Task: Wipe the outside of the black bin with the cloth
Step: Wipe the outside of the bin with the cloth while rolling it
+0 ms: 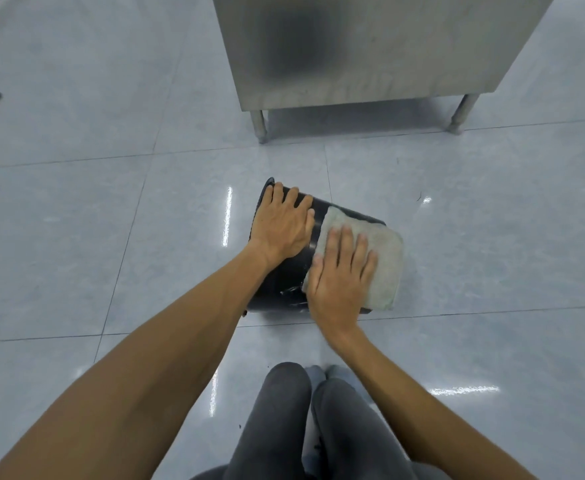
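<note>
The right hand [339, 271] lies flat, fingers spread, pressing the folded pale cloth [377, 258] against the side of the black bin [284, 282]; its grip is wide, a palm press rather than a pinch. The left hand [280, 223] is likewise open and flat, steadying the bin near its rim end, fingers reaching over the edge.

The bin lies tipped on its side on the floor [492, 237], just ahead of the person's knees [319, 410]. It looks like light, stiff plastic with a smooth round wall, so it would likely roll or skid under the wipe unless braced; the rim seems the surest place to hold. The cloth is soft and thick, and drapes over the curve. A pale smear shows low on the wall, though whether it is dirt or glare is hard to tell.

The floor is glossy grey tile with bright reflections. A steel cabinet [370, 53] on short legs stands well beyond the bin.
</note>
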